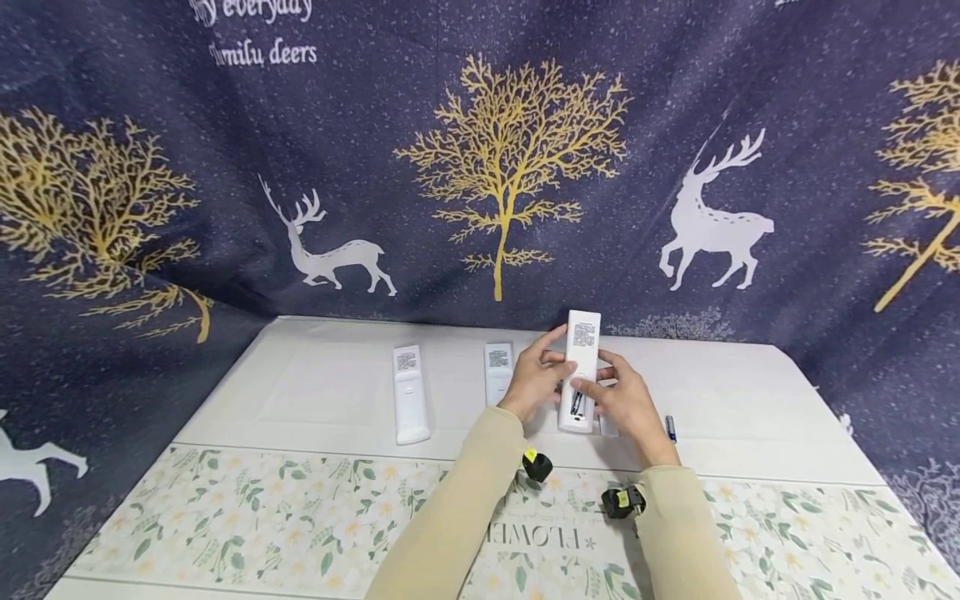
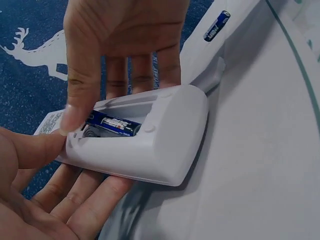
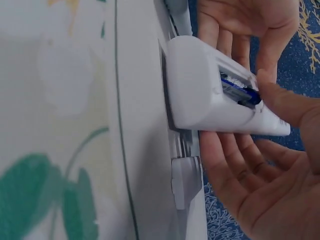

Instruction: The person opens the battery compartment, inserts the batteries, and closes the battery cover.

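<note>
A white remote control (image 1: 583, 333) stands nearly upright, its back facing me and its battery compartment uncovered. My left hand (image 1: 534, 379) grips its left side, thumb on the back. From the right, my right hand (image 1: 627, 403) holds it, fingers behind and thumb by the compartment. Inside lies a blue AAA-size battery (image 2: 117, 124), with a metal spring (image 2: 92, 131) visible beside it; the right thumb touches near the battery's end (image 3: 251, 96). A loose blue battery (image 1: 671, 428) lies on the table right of the right hand. The small white battery cover (image 3: 186, 182) rests beside the remote.
Two more white remotes lie back up on the white table: one at the left (image 1: 410, 396), another (image 1: 498, 371) just beyond my left hand. A floral cloth strip (image 1: 300, 517) runs along the front. Behind hangs a dark blue curtain (image 1: 465, 150) with deer and trees.
</note>
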{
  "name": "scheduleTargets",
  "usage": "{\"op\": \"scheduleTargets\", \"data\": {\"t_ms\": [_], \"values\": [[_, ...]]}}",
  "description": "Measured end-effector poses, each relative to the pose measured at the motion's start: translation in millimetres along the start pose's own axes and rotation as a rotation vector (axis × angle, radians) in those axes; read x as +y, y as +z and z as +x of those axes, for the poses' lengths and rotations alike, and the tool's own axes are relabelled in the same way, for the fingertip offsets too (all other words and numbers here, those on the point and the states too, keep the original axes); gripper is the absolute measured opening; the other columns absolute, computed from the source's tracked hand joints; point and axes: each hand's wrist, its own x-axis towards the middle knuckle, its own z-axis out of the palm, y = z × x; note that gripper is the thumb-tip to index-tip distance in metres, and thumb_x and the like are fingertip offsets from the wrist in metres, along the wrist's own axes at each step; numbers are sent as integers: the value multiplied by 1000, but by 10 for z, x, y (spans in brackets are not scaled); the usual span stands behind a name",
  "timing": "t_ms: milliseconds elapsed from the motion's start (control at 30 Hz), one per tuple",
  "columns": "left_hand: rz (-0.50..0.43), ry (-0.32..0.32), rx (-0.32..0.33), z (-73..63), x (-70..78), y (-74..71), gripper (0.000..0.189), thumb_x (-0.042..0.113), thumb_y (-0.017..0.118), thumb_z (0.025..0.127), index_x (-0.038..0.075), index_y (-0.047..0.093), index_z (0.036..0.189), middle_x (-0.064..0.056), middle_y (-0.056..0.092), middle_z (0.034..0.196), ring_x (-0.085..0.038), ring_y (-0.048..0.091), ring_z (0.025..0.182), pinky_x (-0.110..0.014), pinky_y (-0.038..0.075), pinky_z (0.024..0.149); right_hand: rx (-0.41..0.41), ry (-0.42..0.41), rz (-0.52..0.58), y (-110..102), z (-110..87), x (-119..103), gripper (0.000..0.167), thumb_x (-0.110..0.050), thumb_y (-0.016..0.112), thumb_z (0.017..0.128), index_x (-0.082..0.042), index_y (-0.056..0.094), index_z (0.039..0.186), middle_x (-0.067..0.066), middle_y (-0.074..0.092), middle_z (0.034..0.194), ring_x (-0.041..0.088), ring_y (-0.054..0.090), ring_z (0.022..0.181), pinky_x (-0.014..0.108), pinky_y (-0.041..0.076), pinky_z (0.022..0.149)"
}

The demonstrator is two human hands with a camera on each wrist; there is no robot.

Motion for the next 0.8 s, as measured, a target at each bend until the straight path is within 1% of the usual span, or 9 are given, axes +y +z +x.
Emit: {"op": "scheduleTargets", "data": {"t_ms": [100,200,267,333,400,600,800], "values": [[-11,-2,8,6,0,-17,62,6,73,100,33,58,154,-1,72,109,-19,70,83,-35,64,62,-7,-13,45,-10,-15,10,68,-19,69,106,6,37,160,29,58,130,29,67,100,31,64,74],[-26,-4,7,8,6,-36,62,6,73,101,32,57,155,-2,71,111,-19,71,86,-37,65,64,-17,-29,89,-26,-38,8,59,-16,63,109,6,40,159,28,57,131,30,67,103,32,65,78],[-30,-4,4,9,12,-48,62,7,72,101,31,57,156,-2,71,111,-20,72,87,-37,66,65,-24,-37,103,-33,-45,4,57,-12,62,109,6,40,158,28,58,131,31,67,105,33,65,80],[-29,-2,-1,10,15,-55,62,7,72,101,31,56,156,-2,71,112,-20,72,88,-37,66,66,-27,-38,98,-36,-48,-4,58,-9,63,107,6,40,158,27,58,131,34,66,109,33,65,81],[-28,0,-2,12,18,-55,62,7,72,101,30,55,157,-2,71,112,-20,72,88,-38,66,67,-27,-38,94,-36,-44,-6,59,-8,65,106,6,40,158,27,58,131,33,66,108,33,65,80],[-31,-2,2,7,24,-38,63,6,73,100,30,57,155,-2,71,110,-19,72,85,-37,66,65,-33,-13,115,-40,-45,-19,64,-11,70,104,4,40,159,25,58,129,26,67,101,33,65,79],[-26,-9,-7,-14,31,-12,63,6,74,100,33,57,155,-1,72,109,-18,70,82,-36,64,63,-30,27,99,-41,-44,-21,70,-15,74,101,4,40,159,22,57,127,20,63,98,31,64,77]]}}
